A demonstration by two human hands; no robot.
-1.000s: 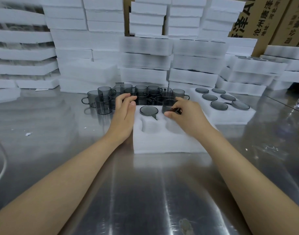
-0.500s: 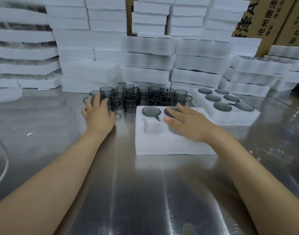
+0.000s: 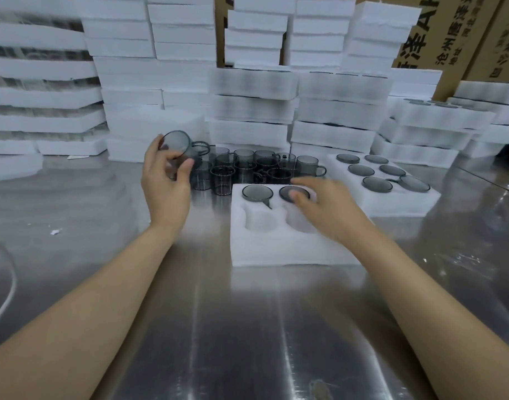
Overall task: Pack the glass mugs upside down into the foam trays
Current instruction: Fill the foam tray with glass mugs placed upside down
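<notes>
A white foam tray (image 3: 276, 249) lies in front of me on the steel table. Two grey glass mugs sit upside down in its far pockets, one at the left (image 3: 257, 193) and one at the right (image 3: 287, 191). My right hand (image 3: 319, 207) rests flat, fingers spread, with its fingertips on the right mug's base. My left hand (image 3: 166, 180) holds another grey mug (image 3: 176, 147) tilted in the air, left of the tray, its base facing me. A cluster of upright mugs (image 3: 247, 168) stands behind the tray.
A second foam tray (image 3: 406, 200) filled with several upside-down mugs lies to the right. Stacks of white foam trays (image 3: 250, 111) wall off the back, with cardboard boxes (image 3: 437, 33) behind. A white scrap (image 3: 54, 232) lies at the left.
My left hand has gone left to the cluster, gripped a mug and lifted it, tilting it. My right hand has let go of the right mug in its pocket and now lies flat on it.
</notes>
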